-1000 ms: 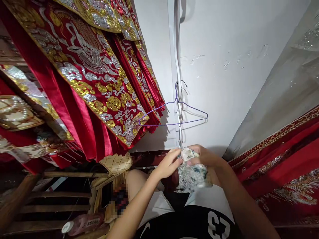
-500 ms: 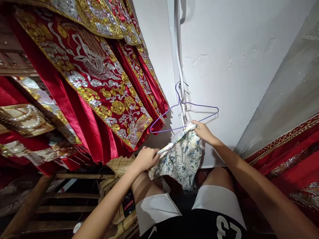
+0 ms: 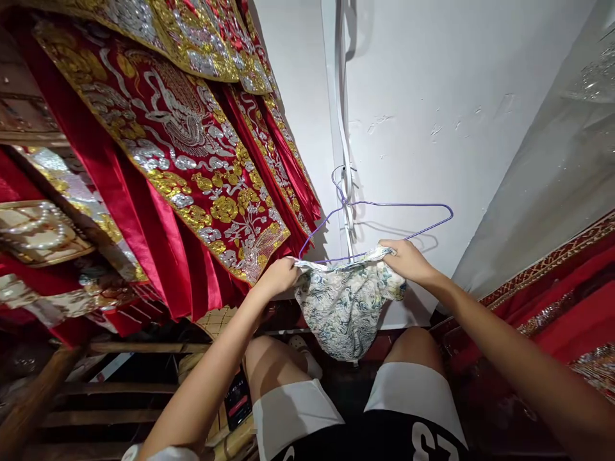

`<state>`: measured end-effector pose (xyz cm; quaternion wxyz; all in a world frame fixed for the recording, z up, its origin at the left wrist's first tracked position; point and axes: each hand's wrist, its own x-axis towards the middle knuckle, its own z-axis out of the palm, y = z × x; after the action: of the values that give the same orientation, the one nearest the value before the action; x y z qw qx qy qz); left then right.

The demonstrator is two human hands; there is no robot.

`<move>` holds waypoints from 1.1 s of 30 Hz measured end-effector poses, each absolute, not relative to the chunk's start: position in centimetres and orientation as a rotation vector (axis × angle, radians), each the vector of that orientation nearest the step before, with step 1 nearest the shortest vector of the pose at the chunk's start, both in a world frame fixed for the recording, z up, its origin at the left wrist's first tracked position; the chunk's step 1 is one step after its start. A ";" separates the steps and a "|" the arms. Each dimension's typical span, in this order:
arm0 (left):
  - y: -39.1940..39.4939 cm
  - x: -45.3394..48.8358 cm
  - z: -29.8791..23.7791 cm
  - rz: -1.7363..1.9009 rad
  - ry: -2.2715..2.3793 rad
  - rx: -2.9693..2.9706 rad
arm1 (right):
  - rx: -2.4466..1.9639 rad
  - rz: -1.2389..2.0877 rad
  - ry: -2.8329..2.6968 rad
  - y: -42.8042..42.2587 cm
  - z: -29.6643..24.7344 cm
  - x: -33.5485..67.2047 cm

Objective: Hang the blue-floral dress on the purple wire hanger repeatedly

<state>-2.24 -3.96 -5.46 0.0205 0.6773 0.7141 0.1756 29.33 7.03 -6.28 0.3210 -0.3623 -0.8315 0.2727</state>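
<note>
- Pinching one top corner of the patterned cloth (image 3: 348, 314) with the left hand (image 3: 282, 275), at ten o'clock from the cloth's middle; fingers closed on the edge.
- Pinching the opposite end with the right hand (image 3: 406, 258), at two o'clock and a little higher; fingertips folded over gathered fabric.
- Drawn out between both, probably to keep the top edge taut and let the body drop open; hanging free towards six o'clock, above the gap between the knees.
- Both forearms reaching forward and converging, from seven o'clock on the left and four o'clock on the right; wrists nearly straight, likely for an even pull.
- At twelve o'clock, close above the top edge: purple hanger (image 3: 344, 203), tilted, lower bar partly hidden by cloth and right hand; contact with left fingers impossible to tell.
- Farther out at ten o'clock: red embroidered costume (image 3: 211, 186), seemingly hung for display or storage.
- At eight o'clock: phone (image 3: 237, 403), lying face up beside the left thigh.
</note>
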 end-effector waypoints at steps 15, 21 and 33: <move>-5.8 -2.0 -7.5 0.725 2.321 2.242 | -1.245 0.431 -2.237 7.5 -6.0 28.5; -8.7 -1.3 -6.0 0.871 2.169 2.259 | -1.304 0.361 -2.229 7.7 -6.3 27.4; -13.6 1.7 -0.9 0.773 2.124 2.167 | -1.356 0.500 -2.218 8.2 -5.6 26.9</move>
<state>1.70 -13.61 -0.90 0.0051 0.6921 0.6783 0.2468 26.91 8.20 -5.57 0.2445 -0.4966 -0.8125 0.1831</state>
